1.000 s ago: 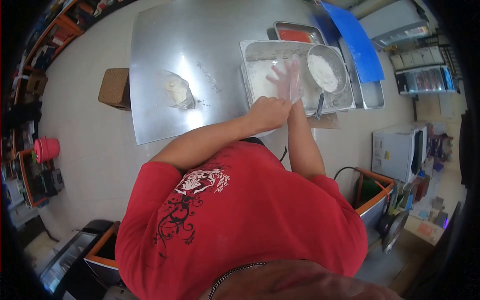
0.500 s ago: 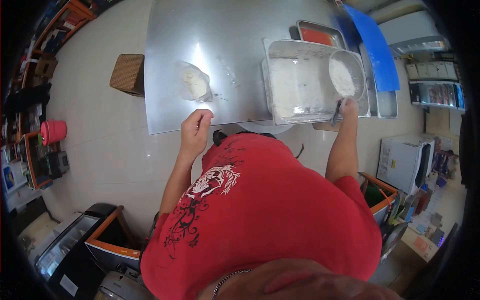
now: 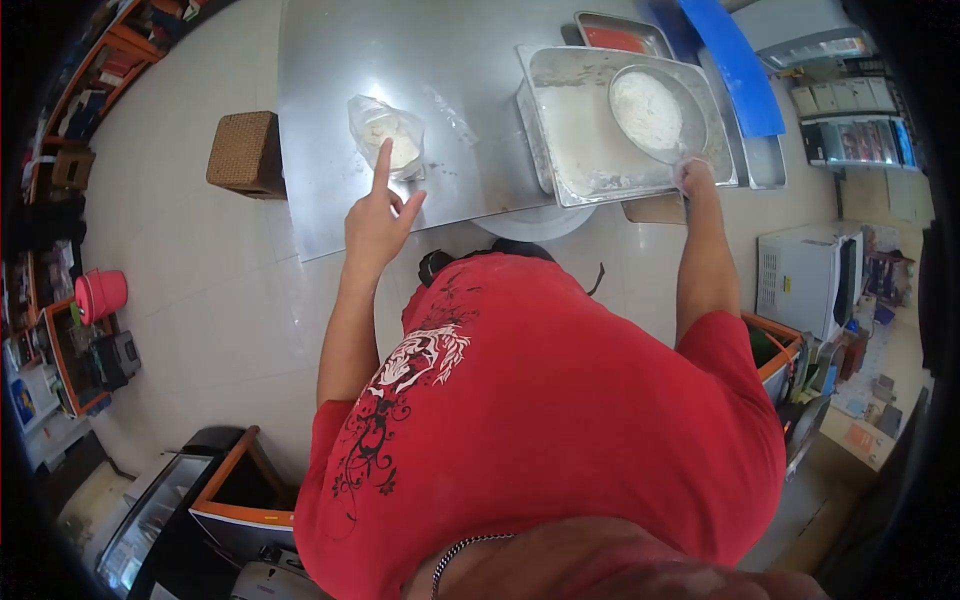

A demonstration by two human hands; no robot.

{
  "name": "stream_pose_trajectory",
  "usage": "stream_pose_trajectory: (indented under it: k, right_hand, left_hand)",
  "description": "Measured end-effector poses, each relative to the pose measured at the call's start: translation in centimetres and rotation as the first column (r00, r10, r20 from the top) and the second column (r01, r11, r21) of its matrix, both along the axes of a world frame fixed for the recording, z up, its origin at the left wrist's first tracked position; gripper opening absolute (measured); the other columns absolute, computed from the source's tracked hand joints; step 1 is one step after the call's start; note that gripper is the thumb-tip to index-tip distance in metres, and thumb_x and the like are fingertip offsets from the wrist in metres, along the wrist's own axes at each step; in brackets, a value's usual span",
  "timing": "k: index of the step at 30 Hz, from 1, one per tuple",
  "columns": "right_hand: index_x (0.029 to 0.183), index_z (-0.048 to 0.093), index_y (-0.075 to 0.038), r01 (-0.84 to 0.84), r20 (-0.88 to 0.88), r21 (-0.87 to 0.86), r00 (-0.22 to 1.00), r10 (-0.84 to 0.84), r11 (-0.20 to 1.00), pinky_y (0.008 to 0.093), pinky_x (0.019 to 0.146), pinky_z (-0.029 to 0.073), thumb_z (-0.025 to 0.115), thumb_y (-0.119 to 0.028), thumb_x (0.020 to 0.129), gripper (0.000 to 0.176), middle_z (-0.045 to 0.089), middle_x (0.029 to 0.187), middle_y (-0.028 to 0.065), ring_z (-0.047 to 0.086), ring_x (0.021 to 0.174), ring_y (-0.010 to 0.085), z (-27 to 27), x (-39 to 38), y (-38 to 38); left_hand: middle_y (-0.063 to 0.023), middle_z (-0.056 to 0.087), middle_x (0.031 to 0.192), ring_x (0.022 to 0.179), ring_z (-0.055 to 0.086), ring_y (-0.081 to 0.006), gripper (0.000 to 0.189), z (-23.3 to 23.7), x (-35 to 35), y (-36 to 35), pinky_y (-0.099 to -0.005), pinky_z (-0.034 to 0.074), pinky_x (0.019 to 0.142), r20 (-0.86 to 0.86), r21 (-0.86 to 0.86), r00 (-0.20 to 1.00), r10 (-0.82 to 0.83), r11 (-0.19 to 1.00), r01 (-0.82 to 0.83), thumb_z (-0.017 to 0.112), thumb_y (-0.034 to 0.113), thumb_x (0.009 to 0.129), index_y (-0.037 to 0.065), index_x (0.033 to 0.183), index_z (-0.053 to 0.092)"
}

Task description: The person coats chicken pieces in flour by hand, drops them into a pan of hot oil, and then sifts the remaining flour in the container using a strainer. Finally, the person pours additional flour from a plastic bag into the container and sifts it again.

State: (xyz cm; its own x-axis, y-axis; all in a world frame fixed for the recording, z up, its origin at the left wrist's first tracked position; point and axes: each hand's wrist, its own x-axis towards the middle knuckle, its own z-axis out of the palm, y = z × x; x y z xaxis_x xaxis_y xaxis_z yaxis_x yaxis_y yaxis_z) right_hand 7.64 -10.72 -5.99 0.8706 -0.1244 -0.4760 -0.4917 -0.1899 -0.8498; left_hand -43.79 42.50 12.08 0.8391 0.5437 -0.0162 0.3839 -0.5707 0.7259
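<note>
My right hand [image 3: 695, 177] grips the handle of a round sieve [image 3: 690, 112] at the near right side. White flour [image 3: 645, 110] lies in the sieve, which is over a deep metal tray [image 3: 575, 165] dusted with flour. My left hand [image 3: 374, 228] reaches over the table's front edge with index finger and thumb stretched out and nothing held. Its index fingertip overlaps a clear plastic bag [image 3: 362, 115] of pale powder on the metal table [image 3: 470, 60].
Behind the deep tray sits a shallower pan [image 3: 615, 38] with a red-orange inside. A blue board [image 3: 735, 75] leans at the table's right end. Left of the table stands a woven stool [image 3: 240, 150]. A white round basin [image 3: 545, 224] shows beneath the front edge.
My left hand has moved forward to the plastic bag, its index finger now stretched out. The sieve in my right hand has shifted left across the tray and appears larger.
</note>
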Motion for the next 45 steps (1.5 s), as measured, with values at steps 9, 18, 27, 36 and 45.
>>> stream_pose_trajectory:
  k: [9,18,27,36,45]
  right_hand:
    - [0.076,0.059,-0.010,0.094,0.008,0.034,0.996,-0.094,0.995,0.0291,0.036,0.035,0.057,0.000,0.084,0.013,0.048,0.062,0.0018,0.048,0.048,0.0135,6.6,-5.8,3.6]
    - [0.086,0.063,-0.010,0.088,0.110,0.036,0.990,-0.091,0.996,0.0243,0.035,0.030,0.047,-0.005,0.091,0.017,0.043,0.060,0.0002,0.041,0.043,0.0130,8.4,-7.5,5.2]
    - [0.079,0.057,-0.011,0.112,-0.076,0.307,0.993,-0.093,0.945,0.0267,0.034,0.030,0.057,-0.009,0.091,0.012,0.044,0.061,-0.0001,0.043,0.043,0.0123,6.1,-4.1,2.2]
    - [0.072,0.053,-0.014,0.171,-0.059,0.072,0.984,-0.167,0.983,0.0328,0.035,0.027,0.059,-0.012,0.090,0.019,0.039,0.057,-0.0009,0.038,0.041,0.0133,9.4,-8.4,3.8]
    - [0.074,0.056,-0.016,0.192,-0.062,0.178,0.981,-0.184,0.965,0.0253,0.033,0.031,0.061,-0.011,0.091,0.019,0.040,0.056,-0.0027,0.040,0.042,0.0091,7.7,-6.7,2.6]
  left_hand:
    - [-0.0125,0.067,0.073,0.064,0.065,-0.0303,0.028,-5.4,0.4,2.1,-0.0400,0.049,0.060,0.036,0.153,0.999,0.014,0.988,-0.019,0.063,0.030,0.091,0.009,0.109,0.056]
    - [-0.0058,0.061,0.084,0.062,0.058,-0.0144,0.067,-5.4,-2.7,1.3,-0.0288,0.047,0.059,0.316,-0.189,0.932,0.180,0.974,-0.124,0.066,0.013,0.089,0.008,0.147,0.032]
    - [-0.0051,0.059,0.081,0.065,0.055,-0.0150,0.058,-10.8,-7.3,3.8,-0.0295,0.047,0.063,0.196,-0.197,0.905,0.377,0.920,-0.340,0.062,0.015,0.092,0.008,0.144,0.039]
    - [-0.0137,0.061,0.106,0.104,0.056,-0.0280,0.046,-15.7,-10.6,6.6,-0.0421,0.043,0.091,0.116,0.252,0.914,0.388,0.879,-0.405,0.063,0.018,0.089,0.006,0.132,0.053]
    - [-0.0190,0.021,0.158,0.146,0.014,-0.0428,0.070,-19.6,-9.2,6.3,-0.0581,0.010,0.116,-0.252,0.519,0.882,0.399,0.824,-0.225,0.048,0.050,0.095,0.014,0.153,0.029]
